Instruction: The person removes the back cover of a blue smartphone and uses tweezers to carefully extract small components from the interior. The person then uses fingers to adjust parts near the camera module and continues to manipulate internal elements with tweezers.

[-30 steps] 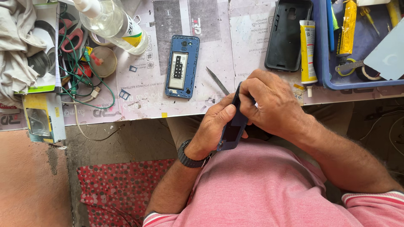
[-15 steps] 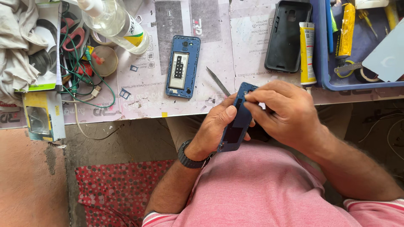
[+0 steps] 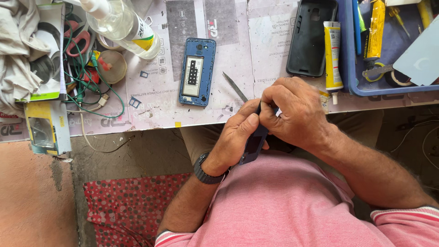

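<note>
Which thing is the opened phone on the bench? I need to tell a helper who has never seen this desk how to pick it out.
Start at the paper-covered workbench and find the clear plastic bottle at its upper left. Just right of it lies the blue phone body, flat, upright, back cover off. Unlike the black phone case further right, it is blue with a pale rectangle inside.

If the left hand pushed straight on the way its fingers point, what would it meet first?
The left hand, gripping the dark blue phone part, points up-right at the right hand, which it already touches. Beyond lies the table edge; depth unclear.

Paper-covered workbench (image 3: 151,114) over bare concrete floor (image 3: 36,196)
</note>
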